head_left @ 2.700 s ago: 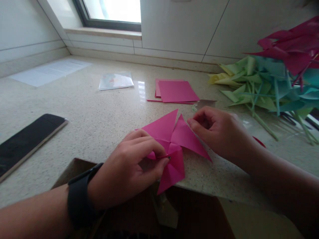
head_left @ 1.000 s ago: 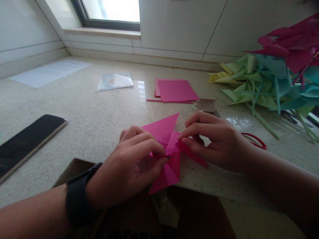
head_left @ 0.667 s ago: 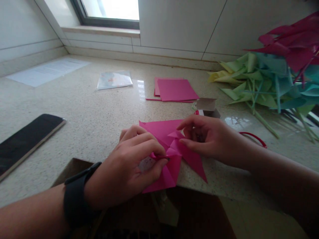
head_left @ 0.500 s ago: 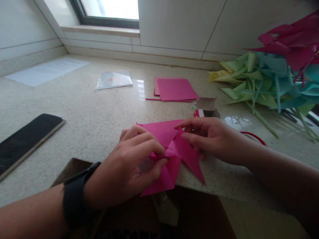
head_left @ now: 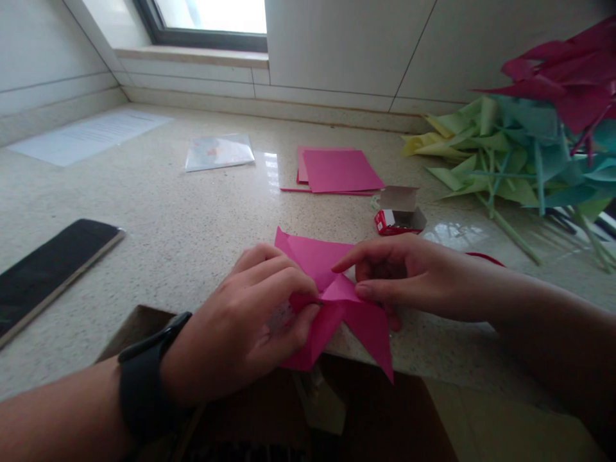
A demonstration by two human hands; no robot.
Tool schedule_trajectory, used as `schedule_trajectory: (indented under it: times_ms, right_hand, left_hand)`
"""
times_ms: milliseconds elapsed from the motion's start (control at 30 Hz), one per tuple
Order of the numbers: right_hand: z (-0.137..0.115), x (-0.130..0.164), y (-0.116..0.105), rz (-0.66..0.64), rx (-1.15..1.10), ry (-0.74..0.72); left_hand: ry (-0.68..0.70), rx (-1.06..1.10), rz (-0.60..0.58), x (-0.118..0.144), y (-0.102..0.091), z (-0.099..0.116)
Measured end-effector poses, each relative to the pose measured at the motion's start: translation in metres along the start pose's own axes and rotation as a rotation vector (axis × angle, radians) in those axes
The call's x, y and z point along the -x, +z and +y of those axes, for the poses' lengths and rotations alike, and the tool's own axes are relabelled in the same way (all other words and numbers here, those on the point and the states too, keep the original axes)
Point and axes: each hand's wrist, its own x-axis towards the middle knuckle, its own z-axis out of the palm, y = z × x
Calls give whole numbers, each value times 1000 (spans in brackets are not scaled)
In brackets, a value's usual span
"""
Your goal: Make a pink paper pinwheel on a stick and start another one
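Pink paper pinwheel [head_left: 337,301] at near edge of worktop [head_left: 192,218], rotated since a second ago; far blade now folded in toward centre. Left hand [head_left: 245,327] pinched shut on hub, unchanged. Right hand [head_left: 399,276] closed on a blade tip at centre. Small red box [head_left: 399,218] now uncovered behind. Blade gathering judged under way.

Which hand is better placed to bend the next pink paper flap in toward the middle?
Probably the right hand: its fingertips already pinch a flap of the pink paper near the centre. The left hand is pinching the middle, so it looks tied up there.
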Motion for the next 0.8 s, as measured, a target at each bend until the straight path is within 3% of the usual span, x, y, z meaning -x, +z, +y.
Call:
schedule_trajectory:
  times_ms: [100,300,800]
  right_hand:
    - [2,-1,0,-9,4,7]
    - [-5,0,4,182,185,-124]
    - [-5,4,22,396,297,-222]
  left_hand:
    - [14,-4,17,1,0,-2]
    - [54,-12,66,5,1,-4]
    - [43,-3,133,10,4,-4]
